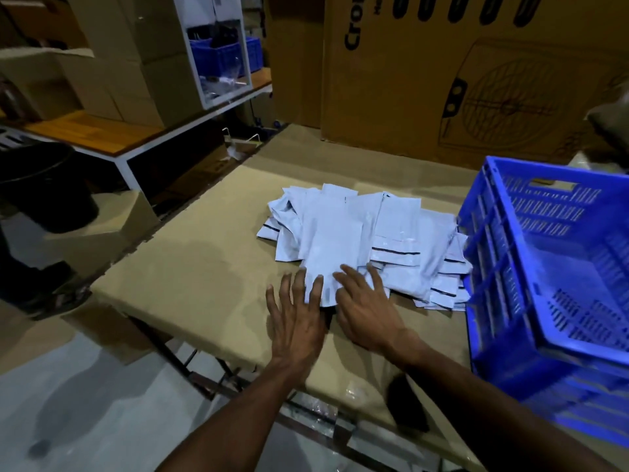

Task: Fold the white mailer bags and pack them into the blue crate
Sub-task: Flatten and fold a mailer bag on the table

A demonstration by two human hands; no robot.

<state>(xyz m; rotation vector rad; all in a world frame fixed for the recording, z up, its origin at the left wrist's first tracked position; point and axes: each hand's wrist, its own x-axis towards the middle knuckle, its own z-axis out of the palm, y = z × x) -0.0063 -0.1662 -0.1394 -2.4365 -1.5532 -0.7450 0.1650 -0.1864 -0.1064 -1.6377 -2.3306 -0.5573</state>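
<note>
Beyond both hands, at the far side of the table, stands a large cardboard box. Black letters run sideways up its upper left part and read "Cro", with the rest cut off by the top edge of the view. A second, smaller line of print beside it is too cropped to read. No other writing is legible.
</note>
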